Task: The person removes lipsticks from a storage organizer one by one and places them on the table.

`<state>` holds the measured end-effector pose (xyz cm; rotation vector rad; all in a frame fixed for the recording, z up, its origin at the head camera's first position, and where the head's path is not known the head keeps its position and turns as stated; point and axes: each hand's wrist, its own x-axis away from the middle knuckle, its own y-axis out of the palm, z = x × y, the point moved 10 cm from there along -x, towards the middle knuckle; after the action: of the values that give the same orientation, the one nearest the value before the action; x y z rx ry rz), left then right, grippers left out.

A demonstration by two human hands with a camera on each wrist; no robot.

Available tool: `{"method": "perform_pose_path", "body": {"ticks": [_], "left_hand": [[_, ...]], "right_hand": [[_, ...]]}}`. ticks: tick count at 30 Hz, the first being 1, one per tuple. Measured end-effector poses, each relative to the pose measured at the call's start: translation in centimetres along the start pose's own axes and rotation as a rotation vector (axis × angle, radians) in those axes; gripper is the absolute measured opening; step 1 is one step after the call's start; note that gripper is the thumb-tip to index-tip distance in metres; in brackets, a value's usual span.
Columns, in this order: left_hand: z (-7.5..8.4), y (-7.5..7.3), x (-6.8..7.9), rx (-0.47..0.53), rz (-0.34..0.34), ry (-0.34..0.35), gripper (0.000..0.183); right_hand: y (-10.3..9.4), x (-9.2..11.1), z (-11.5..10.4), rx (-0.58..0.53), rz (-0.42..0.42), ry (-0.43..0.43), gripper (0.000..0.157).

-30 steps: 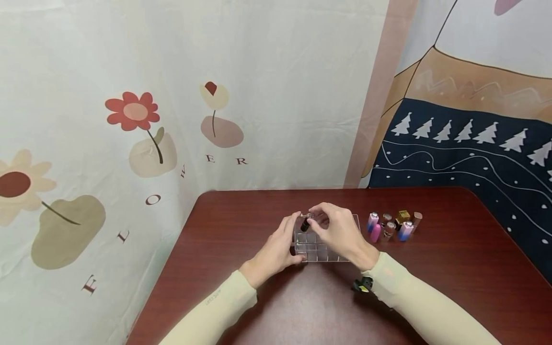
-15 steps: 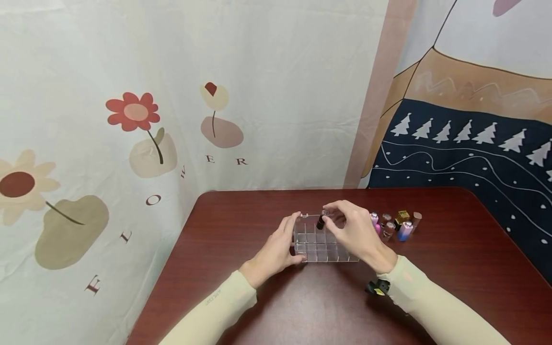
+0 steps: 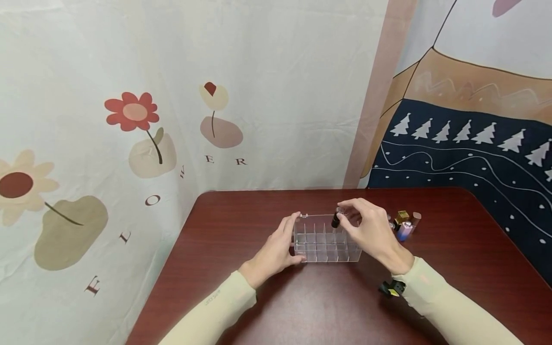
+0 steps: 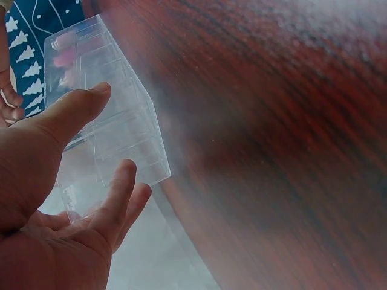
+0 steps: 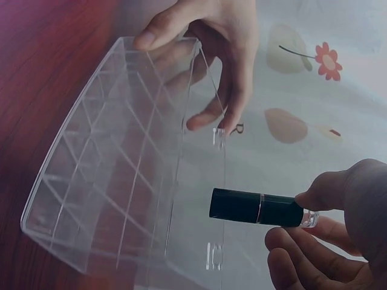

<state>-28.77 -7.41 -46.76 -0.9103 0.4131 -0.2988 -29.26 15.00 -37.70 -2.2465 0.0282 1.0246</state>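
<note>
A clear plastic lipstick organizer (image 3: 324, 248) with a grid of compartments stands on the table. My left hand (image 3: 276, 244) holds its left end, thumb at the front corner and fingers at the back; the left wrist view shows the thumb and fingers spread across that end wall. Between the thumb and fingertips of my right hand (image 3: 376, 232) is a black lipstick tube (image 5: 257, 206) with a clear end. It hangs tilted above the organizer's back row, right of the middle. In the right wrist view the tube is apart from the dividers (image 5: 130, 199).
Right of the organizer stand several other lipsticks, among them a gold-topped one (image 3: 402, 216), a pink-and-blue one (image 3: 405, 231) and a brown one (image 3: 416, 219). My right hand hides part of this group. A printed curtain (image 3: 276, 120) hangs behind the reddish-brown table (image 3: 241, 211).
My right hand has moved rightward with the black lipstick tube, from the organizer's left back corner to right of its middle. The left hand has stayed in place.
</note>
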Motion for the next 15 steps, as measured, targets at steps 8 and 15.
{"method": "perform_pose_path", "body": {"ticks": [8,15], "left_hand": [[0.1,0.0,0.0,-0.004,-0.007,0.002,0.123],[-0.1,0.0,0.0,0.000,-0.008,-0.007,0.122]], "right_hand": [[-1.7,0.3,0.9,0.049,0.012,0.013,0.030],[-3.5,0.6,2.1,0.086,0.022,0.052,0.031]]}}
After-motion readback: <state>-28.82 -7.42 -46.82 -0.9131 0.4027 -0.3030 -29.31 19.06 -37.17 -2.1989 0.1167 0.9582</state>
